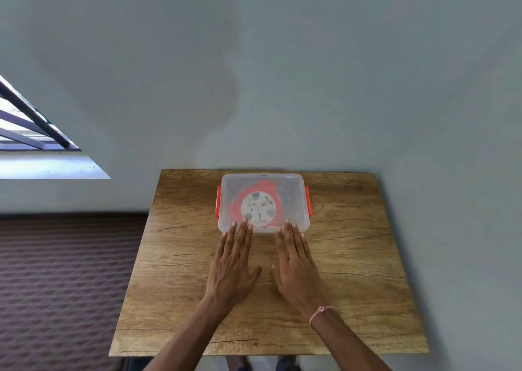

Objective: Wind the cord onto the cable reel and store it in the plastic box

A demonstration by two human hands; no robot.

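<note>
A clear plastic box (pixel 293 184) with red side latches stands at the far middle of the wooden table, its translucent lid on. Through the lid shows a red cable reel (pixel 258 204) with a white round face, lying flat inside. No loose cord is visible. My left hand (pixel 234 266) lies flat, palm down, on the table, fingertips touching the box's near edge. My right hand (pixel 295 263) lies flat beside it, fingertips at the same edge. Neither hand holds anything.
The wooden table (pixel 353 271) stands against a grey-green wall (pixel 310 74). A bed or mattress with a dark patterned cover (pixel 62 280) lies to the left. A barred window (pixel 31 127) is at the upper left.
</note>
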